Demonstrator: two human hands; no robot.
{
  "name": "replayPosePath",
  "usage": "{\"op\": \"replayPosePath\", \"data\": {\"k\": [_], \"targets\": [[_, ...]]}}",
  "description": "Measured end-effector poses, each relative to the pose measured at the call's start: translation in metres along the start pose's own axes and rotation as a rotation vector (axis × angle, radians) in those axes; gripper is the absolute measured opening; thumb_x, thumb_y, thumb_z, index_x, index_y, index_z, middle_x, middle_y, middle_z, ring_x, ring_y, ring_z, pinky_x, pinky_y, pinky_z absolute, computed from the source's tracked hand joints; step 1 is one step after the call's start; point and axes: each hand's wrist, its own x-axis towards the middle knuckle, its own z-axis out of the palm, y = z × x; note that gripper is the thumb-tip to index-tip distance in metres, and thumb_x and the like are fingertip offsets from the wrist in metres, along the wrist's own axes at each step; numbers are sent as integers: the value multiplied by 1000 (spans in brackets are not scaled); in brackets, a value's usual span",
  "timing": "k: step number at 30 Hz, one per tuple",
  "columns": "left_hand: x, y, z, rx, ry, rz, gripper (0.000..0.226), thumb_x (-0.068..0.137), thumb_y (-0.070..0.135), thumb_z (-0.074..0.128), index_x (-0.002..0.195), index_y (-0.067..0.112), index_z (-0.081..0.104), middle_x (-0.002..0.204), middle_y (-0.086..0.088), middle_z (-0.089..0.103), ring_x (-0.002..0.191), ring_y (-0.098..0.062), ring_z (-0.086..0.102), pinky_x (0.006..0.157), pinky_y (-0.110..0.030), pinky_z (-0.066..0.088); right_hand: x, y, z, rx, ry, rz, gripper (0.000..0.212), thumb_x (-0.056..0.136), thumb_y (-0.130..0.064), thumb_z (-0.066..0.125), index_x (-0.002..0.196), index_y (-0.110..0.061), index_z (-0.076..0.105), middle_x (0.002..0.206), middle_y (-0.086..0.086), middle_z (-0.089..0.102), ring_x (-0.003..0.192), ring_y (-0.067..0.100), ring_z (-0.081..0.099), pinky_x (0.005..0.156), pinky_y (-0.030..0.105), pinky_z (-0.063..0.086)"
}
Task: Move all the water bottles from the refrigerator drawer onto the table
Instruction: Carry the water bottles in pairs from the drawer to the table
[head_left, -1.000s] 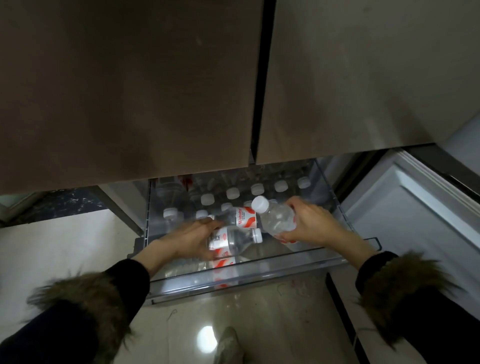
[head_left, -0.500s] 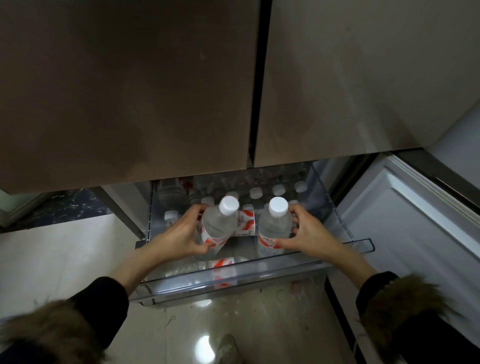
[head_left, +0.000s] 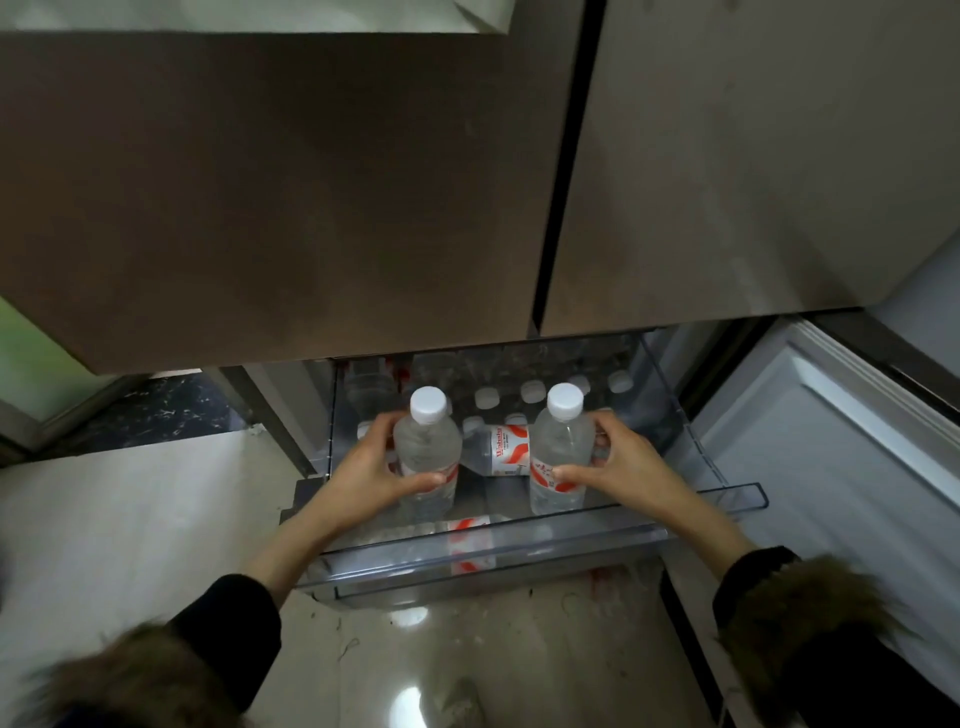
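Above the open fridge drawer (head_left: 524, 545), both hands, left hand (head_left: 371, 475) and right hand (head_left: 623, 467), each grip an upright bottle, left bottle (head_left: 427, 441) and right bottle (head_left: 561, 447); next, carry them to the surface

Clear plastic, brushed metal

Glossy clear drawer (head_left: 519, 545) and bottles (head_left: 428, 447); matt brushed doors (head_left: 285, 208) (floor (head_left: 467, 649) polished, reflective).

Two bare forearms reach forward out of dark, fur-cuffed sleeves, roughly parallel and apart. The left grip (head_left: 371, 467) curls around an upright bottle, thumb across its near side and fingers wrapped behind. The right grip (head_left: 621, 467) mirrors it, thumb toward the left grip, clasping a second upright bottle held level with the first.
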Motion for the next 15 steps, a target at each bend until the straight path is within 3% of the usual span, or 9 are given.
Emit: {"op": "replayPosePath", "data": {"k": [3, 8, 11, 15], "targets": [[4, 3, -4, 67, 41, -38, 78, 66, 31, 81, 128, 15, 37, 130, -3, 51, 112, -17, 54, 91, -28, 45, -1, -3, 5, -105, 25, -49, 72, 65, -38, 81, 125, -22, 45, 125, -4, 54, 109, 8, 51, 93, 25, 44], [-7, 17, -8, 165, 86, 27, 78, 62, 36, 82, 125, 13, 41, 127, -6, 56, 109, -17, 56, 86, -20, 44, -13, -11, 4, -245, 89, -150, 70, 63, -50, 77, 120, -24, 47, 118, -4, 58, 107, 14, 56, 91, 33, 49], [-30, 33, -12, 186, 180, 126, 77, 62, 36, 82, 125, 14, 43, 128, -3, 55, 111, -14, 55, 89, -19, 44, -31, -24, -5, -179, 145, -257, 64, 62, -50, 77, 115, -28, 46, 111, -10, 55, 104, 12, 56, 90, 33, 49], [-79, 67, -22, 68, 371, 226, 77, 59, 37, 79, 125, 22, 45, 115, 17, 52, 102, 2, 53, 84, -7, 40, -66, -53, -16, -20, 252, -482, 63, 59, -43, 82, 108, -33, 42, 108, -11, 53, 100, 9, 54, 84, 23, 45]]}}
